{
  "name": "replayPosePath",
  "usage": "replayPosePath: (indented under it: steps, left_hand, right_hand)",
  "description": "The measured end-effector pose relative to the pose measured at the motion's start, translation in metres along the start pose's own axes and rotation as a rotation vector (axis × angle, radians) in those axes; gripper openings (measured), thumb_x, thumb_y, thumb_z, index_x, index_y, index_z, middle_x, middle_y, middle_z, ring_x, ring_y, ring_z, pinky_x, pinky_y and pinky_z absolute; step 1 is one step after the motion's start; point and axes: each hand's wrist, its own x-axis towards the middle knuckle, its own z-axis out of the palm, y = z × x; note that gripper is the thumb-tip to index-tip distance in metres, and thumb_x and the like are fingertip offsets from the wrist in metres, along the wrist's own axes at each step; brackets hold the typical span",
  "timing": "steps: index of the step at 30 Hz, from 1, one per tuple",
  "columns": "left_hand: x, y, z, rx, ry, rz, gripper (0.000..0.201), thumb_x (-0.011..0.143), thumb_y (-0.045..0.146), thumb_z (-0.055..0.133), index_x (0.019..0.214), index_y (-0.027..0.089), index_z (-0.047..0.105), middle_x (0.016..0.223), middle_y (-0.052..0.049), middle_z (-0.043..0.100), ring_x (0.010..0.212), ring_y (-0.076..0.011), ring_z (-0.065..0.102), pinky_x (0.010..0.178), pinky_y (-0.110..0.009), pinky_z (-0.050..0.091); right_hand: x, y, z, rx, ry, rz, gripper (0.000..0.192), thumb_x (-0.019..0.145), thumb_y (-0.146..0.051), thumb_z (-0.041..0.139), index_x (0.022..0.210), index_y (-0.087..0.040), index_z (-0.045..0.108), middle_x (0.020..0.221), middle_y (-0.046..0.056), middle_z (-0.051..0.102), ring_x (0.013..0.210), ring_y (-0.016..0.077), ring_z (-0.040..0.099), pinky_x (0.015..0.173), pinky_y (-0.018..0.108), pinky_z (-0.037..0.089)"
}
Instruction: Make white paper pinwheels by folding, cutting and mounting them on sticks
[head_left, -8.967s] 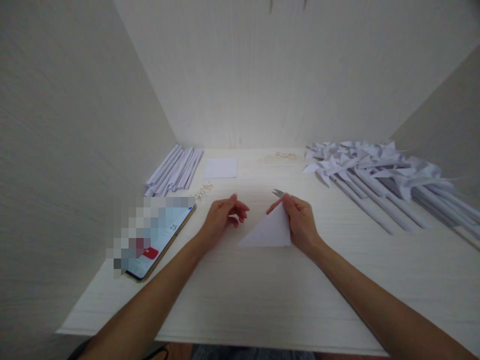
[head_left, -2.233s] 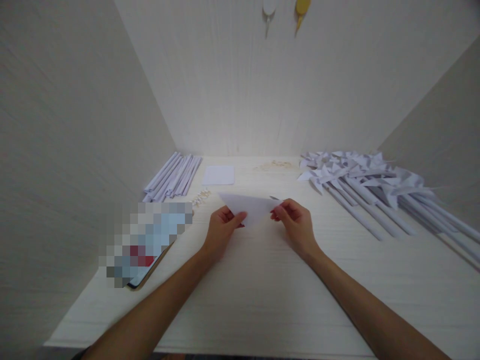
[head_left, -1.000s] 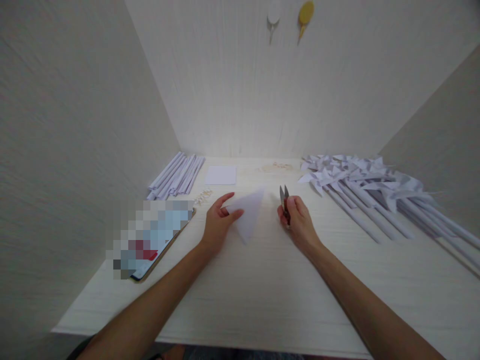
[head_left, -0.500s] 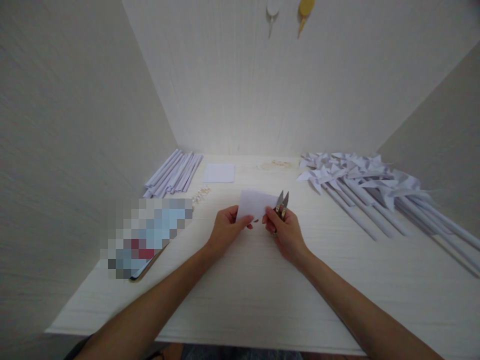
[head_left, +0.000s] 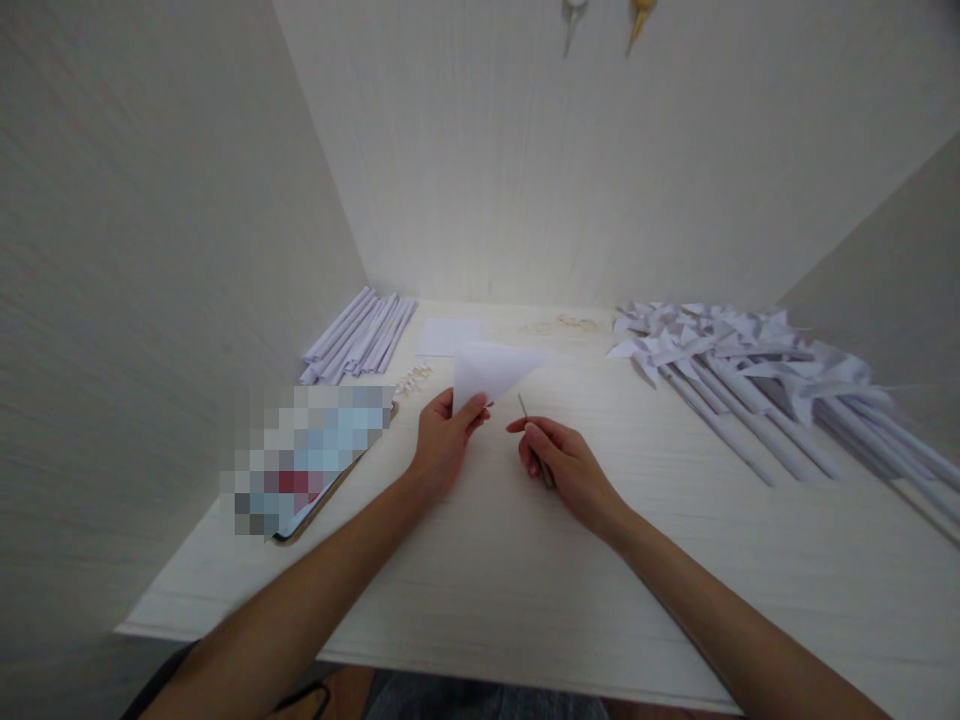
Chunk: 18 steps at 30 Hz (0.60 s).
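folded paper point(head_left: 487, 372) raised in left hand point(head_left: 442, 446), snips point(head_left: 534, 449) now gripped in right hand point(head_left: 564, 468)

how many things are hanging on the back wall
2: a white one and a yellow one to its right, side by side at the top edge, both cut off by the frame; more may hang out of view.

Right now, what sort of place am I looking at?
Likely a small paper-craft work booth: a pale table walled on three sides, rolled paper sticks back left, finished paper pinwheels piled right, folded paper in the left hand.
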Motion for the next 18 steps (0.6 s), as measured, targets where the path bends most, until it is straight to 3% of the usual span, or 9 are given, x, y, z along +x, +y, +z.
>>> replayPosePath:
  steps: [7,18]
  left_hand:
    - [-0.0059,0.0002,0.0028,0.009,-0.114,-0.021,0.022,0.061,0.025,0.067,0.078,0.014,0.06,0.076,-0.003,0.066,0.073,-0.0151,0.062,0.072,-0.029,0.045]
    - [-0.0089,0.0011,0.0042,0.013,-0.114,-0.032,0.021,0.06,0.022,0.067,0.077,0.012,0.058,0.075,-0.004,0.067,0.071,-0.0162,0.064,0.073,-0.031,0.049]
  right_hand:
    - [-0.0002,0.0018,0.003,0.093,-0.031,0.089,0.026,0.069,-0.041,0.055,0.072,-0.015,0.057,0.048,-0.005,0.048,0.037,0.0048,0.035,0.036,0.02,0.02]
    - [-0.0017,0.0019,0.0026,0.118,-0.01,0.109,0.026,0.069,-0.04,0.056,0.069,-0.014,0.059,0.045,-0.006,0.047,0.033,0.0032,0.032,0.033,0.019,0.016]
